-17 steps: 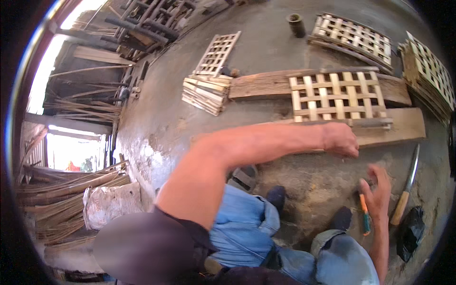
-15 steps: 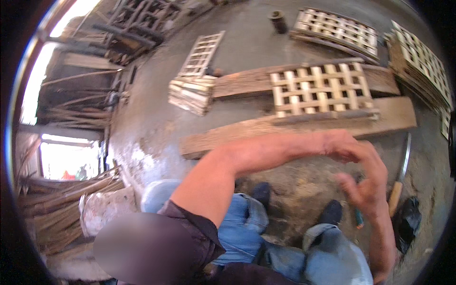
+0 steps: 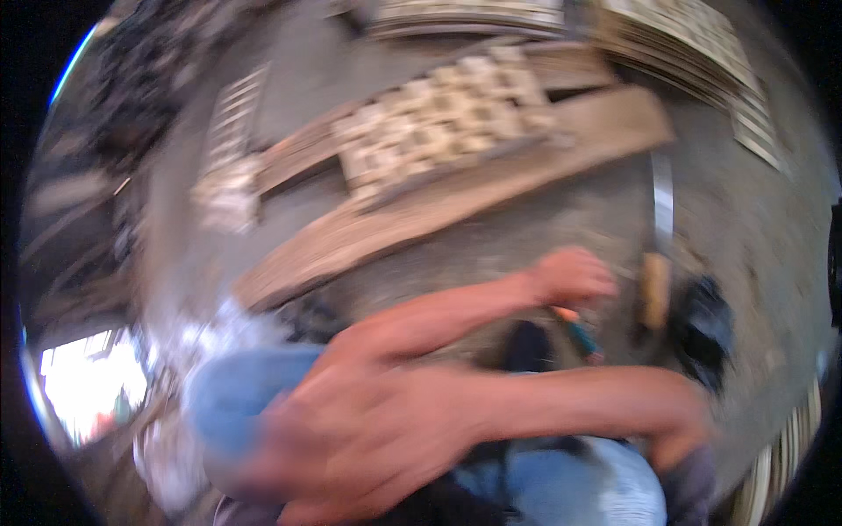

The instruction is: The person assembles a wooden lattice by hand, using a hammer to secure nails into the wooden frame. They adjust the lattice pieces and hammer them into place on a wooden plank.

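My left hand [image 3: 574, 276] is stretched out to the right with its fingers curled in; whether anything is inside them is hidden. Just beneath it lies a small tool with a teal and orange handle [image 3: 583, 340] on the ground. Crossing low over my left arm, my right hand [image 3: 360, 421] is large and smeared by motion, so its fingers do not show clearly. Ahead of both hands, a woven lattice panel of pale strips [image 3: 447, 118] rests on two thick wooden planks [image 3: 491, 197].
A long blade with a wooden handle [image 3: 654, 289] lies at the right, beside a black plastic bag [image 3: 704, 324]. Stacked lattice panels [image 3: 675, 53] stand at the far right. Pale strips [image 3: 228, 193] and a ladder-like frame [image 3: 237, 114] lie at the left.
My right hand has swung left across my left arm, where before it was near my left hand on the right. The view has turned, so the planks and panel appear farther left and tilted.
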{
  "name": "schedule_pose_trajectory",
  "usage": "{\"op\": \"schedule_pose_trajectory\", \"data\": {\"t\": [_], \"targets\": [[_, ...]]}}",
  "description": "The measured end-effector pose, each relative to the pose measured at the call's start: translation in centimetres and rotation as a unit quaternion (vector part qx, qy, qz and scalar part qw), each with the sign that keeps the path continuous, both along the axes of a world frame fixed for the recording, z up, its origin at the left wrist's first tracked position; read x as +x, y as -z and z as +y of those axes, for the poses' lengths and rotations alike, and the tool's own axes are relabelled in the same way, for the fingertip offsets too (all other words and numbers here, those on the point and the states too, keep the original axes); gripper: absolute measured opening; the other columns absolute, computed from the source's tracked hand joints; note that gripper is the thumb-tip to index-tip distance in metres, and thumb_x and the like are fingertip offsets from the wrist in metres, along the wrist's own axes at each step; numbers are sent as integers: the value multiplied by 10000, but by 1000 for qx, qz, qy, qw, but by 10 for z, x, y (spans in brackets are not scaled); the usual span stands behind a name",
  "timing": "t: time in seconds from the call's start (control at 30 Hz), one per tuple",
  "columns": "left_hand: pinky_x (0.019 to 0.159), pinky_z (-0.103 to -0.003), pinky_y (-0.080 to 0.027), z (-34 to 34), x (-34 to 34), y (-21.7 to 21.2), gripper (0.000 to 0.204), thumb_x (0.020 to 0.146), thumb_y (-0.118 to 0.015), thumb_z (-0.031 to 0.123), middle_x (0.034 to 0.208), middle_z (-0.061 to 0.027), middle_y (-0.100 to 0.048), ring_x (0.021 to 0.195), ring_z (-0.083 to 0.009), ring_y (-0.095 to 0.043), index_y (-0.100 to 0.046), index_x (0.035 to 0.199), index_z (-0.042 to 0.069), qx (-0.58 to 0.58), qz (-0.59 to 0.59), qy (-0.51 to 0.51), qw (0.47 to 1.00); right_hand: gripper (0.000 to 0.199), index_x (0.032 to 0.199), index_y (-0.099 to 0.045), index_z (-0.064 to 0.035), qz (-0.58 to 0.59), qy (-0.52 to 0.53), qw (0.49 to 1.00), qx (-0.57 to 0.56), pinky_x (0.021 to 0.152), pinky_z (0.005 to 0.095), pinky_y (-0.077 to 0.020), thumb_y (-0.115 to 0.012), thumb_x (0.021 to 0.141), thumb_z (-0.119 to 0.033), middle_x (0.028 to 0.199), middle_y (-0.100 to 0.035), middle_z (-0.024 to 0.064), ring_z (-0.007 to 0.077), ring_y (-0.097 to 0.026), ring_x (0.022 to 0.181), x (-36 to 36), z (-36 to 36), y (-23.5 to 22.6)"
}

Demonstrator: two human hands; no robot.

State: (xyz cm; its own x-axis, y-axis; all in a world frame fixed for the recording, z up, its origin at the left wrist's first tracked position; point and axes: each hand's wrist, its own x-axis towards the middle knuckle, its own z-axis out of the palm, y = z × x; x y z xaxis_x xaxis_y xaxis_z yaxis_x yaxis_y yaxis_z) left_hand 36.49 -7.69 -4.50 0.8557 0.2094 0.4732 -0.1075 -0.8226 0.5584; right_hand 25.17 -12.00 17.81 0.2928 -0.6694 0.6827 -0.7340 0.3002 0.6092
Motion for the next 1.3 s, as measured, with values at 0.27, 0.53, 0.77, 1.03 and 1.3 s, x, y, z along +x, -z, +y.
{"op": "schedule_pose_trajectory", "data": {"t": [0.27,0.53,0.77,1.03,1.3], "targets": [[695,-390,-496,110,-118,-93,188,710,-720,93,832,-56,-642,818,-259,-635,-674,892,105,103,191,-8,976,210,1038,-672,-88,-278,666,394,-569,913,419,-546,-673,839,-156,1150,-694,97,296,-657,1103,225,-61,145],[720,-400,-500,121,-268,-141,202,714,-680,-59,849,-115,-671,802,-303,-649,-678,895,30,44,339,-150,928,98,926,-679,3,-406,721,-125,-548,755,460,-546,-621,878,-59,939,-683,212,393,-678,860,425,-208,129],[789,-394,-531,72,-286,-145,129,804,-698,18,908,-127,-704,864,-312,-675,-706,932,31,-126,410,-205,880,86,817,-584,19,-323,778,-222,-492,729,555,-456,-617,759,-35,842,-613,260,471,-593,855,468,-172,218],[815,-384,-541,78,-331,-178,187,859,-670,69,947,-122,-697,904,-289,-680,-697,1043,50,-104,416,-291,855,486,1176,-608,61,-154,730,-467,-474,860,506,-521,-704,830,-268,1105,-674,271,434,-655,1008,540,-250,314],[824,-361,-544,58,-364,-172,210,874,-664,67,990,-124,-703,892,-242,-691,-684,1080,28,-183,392,-349,831,495,1348,-519,3,152,86,-147,-974,997,411,-453,-645,898,-159,1317,-595,107,320,-569,1183,523,-244,279]]}}
